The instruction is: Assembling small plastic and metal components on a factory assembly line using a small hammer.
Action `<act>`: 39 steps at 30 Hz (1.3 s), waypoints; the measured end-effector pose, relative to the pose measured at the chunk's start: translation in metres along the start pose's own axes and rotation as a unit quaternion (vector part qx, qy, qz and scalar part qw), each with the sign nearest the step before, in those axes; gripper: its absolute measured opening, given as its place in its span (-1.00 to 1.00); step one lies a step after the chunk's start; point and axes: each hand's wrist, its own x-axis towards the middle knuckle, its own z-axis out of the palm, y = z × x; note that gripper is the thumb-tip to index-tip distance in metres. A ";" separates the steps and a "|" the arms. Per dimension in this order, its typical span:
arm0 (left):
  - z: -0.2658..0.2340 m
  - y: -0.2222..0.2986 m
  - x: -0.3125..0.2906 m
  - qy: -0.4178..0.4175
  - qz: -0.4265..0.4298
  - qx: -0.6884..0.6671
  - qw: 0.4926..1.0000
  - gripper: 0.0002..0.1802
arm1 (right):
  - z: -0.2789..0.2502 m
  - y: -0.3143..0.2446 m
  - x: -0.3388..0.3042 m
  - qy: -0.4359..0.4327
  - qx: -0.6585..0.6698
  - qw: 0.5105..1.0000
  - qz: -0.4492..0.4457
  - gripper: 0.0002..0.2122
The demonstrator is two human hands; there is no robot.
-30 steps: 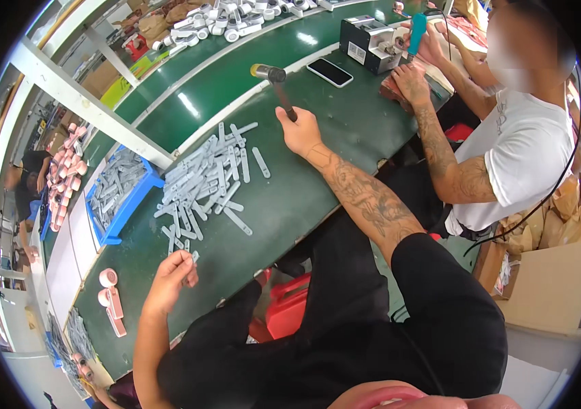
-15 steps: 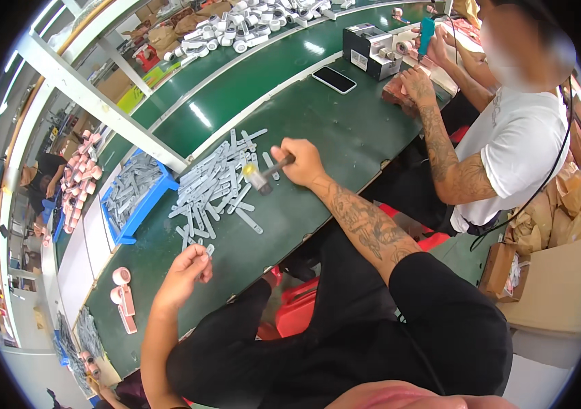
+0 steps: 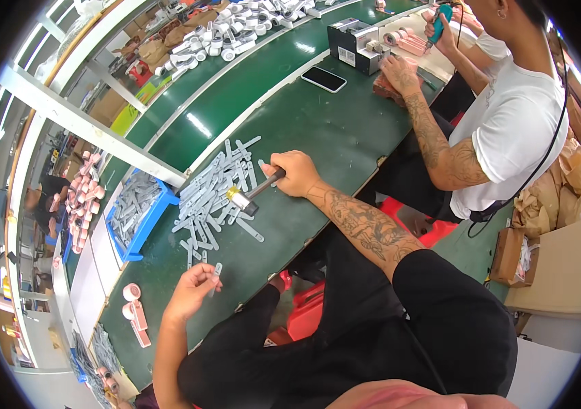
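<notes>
My right hand (image 3: 296, 173) is closed around the dark handle of a small mallet (image 3: 242, 202) with a yellow-and-clear head and a black end. Its head hangs over the right edge of a loose pile of flat grey strips (image 3: 210, 192) on the green table. Nearer to me, my left hand (image 3: 192, 292) pinches one grey strip (image 3: 218, 270) between thumb and fingers, close to the table's near edge. Left of that hand lie pink handle-shaped parts with round ends (image 3: 138, 315).
A blue tray (image 3: 142, 240) full of grey strips stands left of the pile. A phone (image 3: 324, 79) and a black machine (image 3: 356, 46) are farther right. Beside me, a co-worker in a white shirt (image 3: 516, 126) holds a teal power screwdriver (image 3: 440, 22). A white post (image 3: 93, 126) crosses the left side.
The view has shifted slightly. My left hand has turned, so the grey strip now shows plainly in its fingers. The mallet has tilted, its head moving left and down.
</notes>
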 end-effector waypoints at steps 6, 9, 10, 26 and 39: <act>0.004 -0.008 -0.001 -0.018 -0.048 -0.023 0.998 -0.89 | 0.011 -0.001 -0.006 -0.022 -0.029 0.994 -0.107 -0.67; 0.001 -0.029 -0.002 -0.033 -0.036 -0.019 0.999 -0.90 | 0.019 -0.009 -0.006 -0.046 -0.056 0.983 -0.166 -0.67; -0.004 -0.038 0.001 -0.041 0.001 0.049 0.998 -0.86 | 0.020 -0.011 -0.002 -0.102 -0.042 0.981 -0.160 -0.65; -0.009 -0.031 0.010 0.076 -0.061 0.137 0.986 -0.80 | 0.011 0.000 -0.004 -0.129 -0.141 0.968 -0.160 -0.59; -0.010 -0.032 0.012 0.141 0.004 0.095 0.985 -0.77 | 0.012 -0.028 -0.012 -0.092 -0.105 0.966 -0.217 -0.70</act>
